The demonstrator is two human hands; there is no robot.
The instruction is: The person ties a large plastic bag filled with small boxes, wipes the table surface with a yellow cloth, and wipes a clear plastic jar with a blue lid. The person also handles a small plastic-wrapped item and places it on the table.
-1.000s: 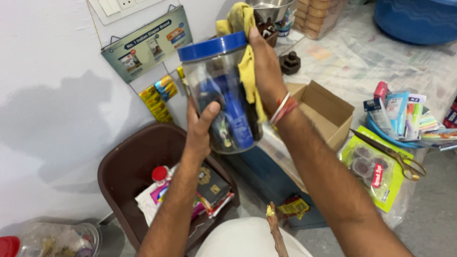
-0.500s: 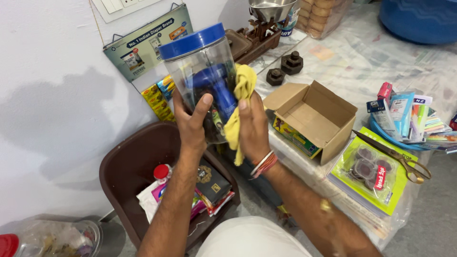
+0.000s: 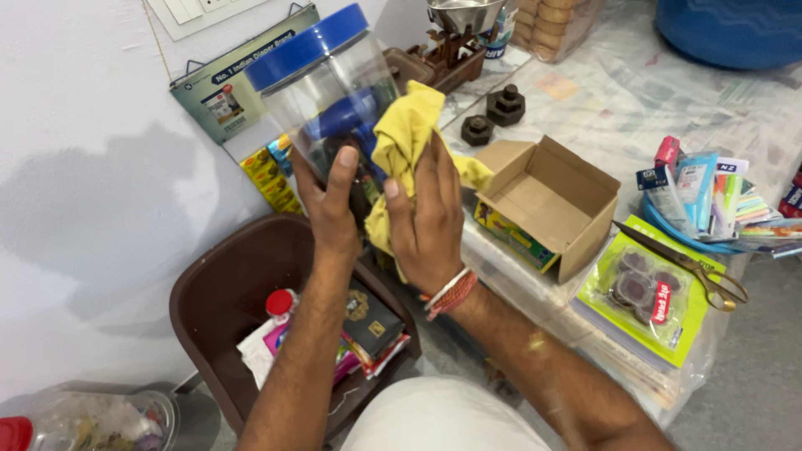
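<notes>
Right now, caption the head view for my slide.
Left hand holds a blue-lidded jar while right hand presses a yellow cloth against it.

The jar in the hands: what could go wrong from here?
1. The left hand alone grips the jar low down, above the brown chair; it might slip and fall.
2. The right hand presses the yellow cloth sideways, which could tip the jar.

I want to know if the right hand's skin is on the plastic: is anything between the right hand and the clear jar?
Yes. A yellow cloth lies between the right hand and the side of the clear jar. The left hand grips the jar bare.
</notes>
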